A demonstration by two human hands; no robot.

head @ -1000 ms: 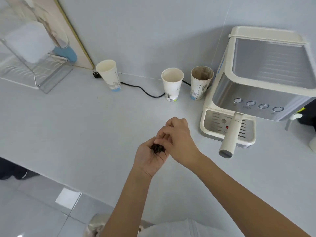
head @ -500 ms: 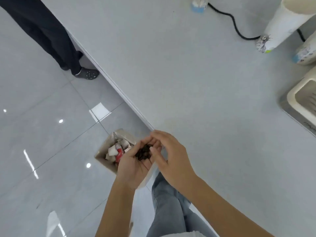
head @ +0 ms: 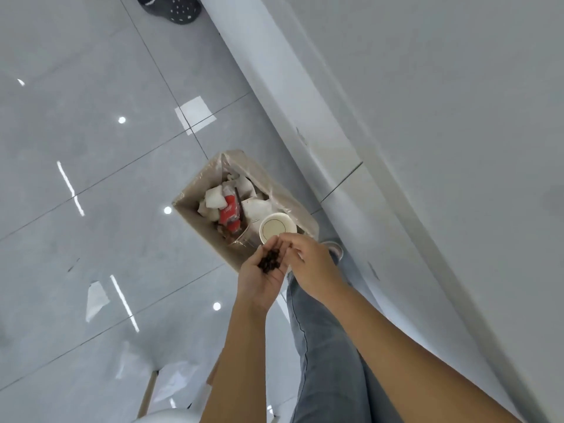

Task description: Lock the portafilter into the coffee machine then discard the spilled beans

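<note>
A small pile of dark coffee beans (head: 270,260) lies in the cupped palm of my left hand (head: 262,277), held over the near corner of a cardboard trash box (head: 195,219) on the floor. My right hand (head: 308,262) sits beside the left, fingers loosely curled with the tips touching the left hand's fingers by the beans. The box holds crumpled paper, a red wrapper and a paper cup (head: 277,228). The coffee machine and portafilter are out of view.
The grey counter (head: 442,117) runs diagonally along the right, its edge just right of the box. My jeans-clad leg (head: 320,346) stands below the hands. Another person's dark shoe (head: 174,6) is at the top. Glossy floor tiles fill the left.
The view swung from the counter and coffee machine down to the floor. Both hands carried the beans off the counter's edge to above the trash box.
</note>
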